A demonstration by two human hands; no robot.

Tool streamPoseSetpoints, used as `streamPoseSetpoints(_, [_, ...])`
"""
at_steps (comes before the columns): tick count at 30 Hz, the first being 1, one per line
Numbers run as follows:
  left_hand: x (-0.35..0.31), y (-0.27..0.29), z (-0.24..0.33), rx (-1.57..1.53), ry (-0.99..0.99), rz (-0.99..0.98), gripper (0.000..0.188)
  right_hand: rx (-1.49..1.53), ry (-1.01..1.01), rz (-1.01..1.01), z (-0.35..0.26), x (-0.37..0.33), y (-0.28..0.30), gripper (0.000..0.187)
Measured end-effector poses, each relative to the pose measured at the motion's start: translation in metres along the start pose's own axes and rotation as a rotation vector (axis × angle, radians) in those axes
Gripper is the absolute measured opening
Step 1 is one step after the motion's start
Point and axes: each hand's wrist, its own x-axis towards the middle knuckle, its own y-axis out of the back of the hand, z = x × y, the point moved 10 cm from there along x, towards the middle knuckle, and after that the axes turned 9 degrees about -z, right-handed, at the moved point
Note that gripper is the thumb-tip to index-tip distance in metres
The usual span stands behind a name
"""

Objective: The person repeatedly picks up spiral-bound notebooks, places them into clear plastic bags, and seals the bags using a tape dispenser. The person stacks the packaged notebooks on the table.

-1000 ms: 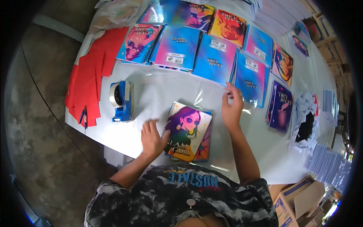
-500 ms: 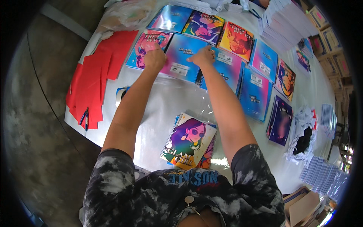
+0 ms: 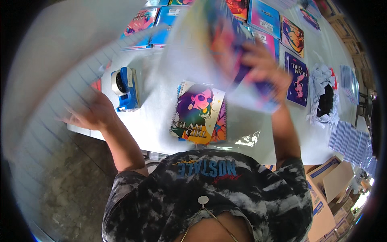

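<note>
1. Right hand clamped on a blurred notebook, lifted above the spiral notebook on the worktop.
2. Left hand spread apart, near the tape dispenser.
3. Likely needs lowering squarely.

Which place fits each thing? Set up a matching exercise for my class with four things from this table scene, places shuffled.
Things:
1. blue tape dispenser
2. spiral notebook
3. right hand
4. cardboard boxes

Places:
A. lying flat straight in front of the person
B. off the table's right side
C. near the table's left edge
D. raised, gripping a blurred colourful book

Pairs: 1-C, 2-A, 3-D, 4-B
</note>
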Motion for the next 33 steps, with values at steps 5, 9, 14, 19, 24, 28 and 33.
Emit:
streamPoseSetpoints(5, [-0.093,-0.052,-0.038,-0.290,0.259,-0.694,0.029,0.045,-0.635,-0.509,0.025,-0.175,-0.128,0.041])
streamPoseSetpoints(9, [-0.232,-0.059,-0.071,0.266,0.567,-1.409,0.043,0.186,-0.690,-0.323,0.024,-0.218,-0.129,0.023])
streamPoseSetpoints(14, [-0.230,-0.066,-0.070,0.797,0.519,-1.782,0.052,-0.145,-0.761,0.153,0.066,-0.193,-0.010,0.019])
streamPoseSetpoints(19, [-0.085,-0.148,-0.189,0.777,0.361,-1.344,0.036,-0.523,-0.789,0.280,0.202,-0.116,0.082,0.017])
streamPoseSetpoints(24, [-0.018,-0.161,-0.432,0.888,0.390,-1.101,0.049,-0.722,-1.315,0.272,0.384,-0.096,0.128,0.063])
streamPoseSetpoints(28, [-0.017,-0.116,-0.521,1.388,0.539,-1.051,0.050,-0.796,-1.643,0.037,0.406,-0.062,0.084,0.108])
streamPoseSetpoints(33, [-0.006,-0.153,-0.524,1.420,0.559,-1.158,0.050,-0.764,-1.602,0.047,0.397,-0.060,0.077,0.117])
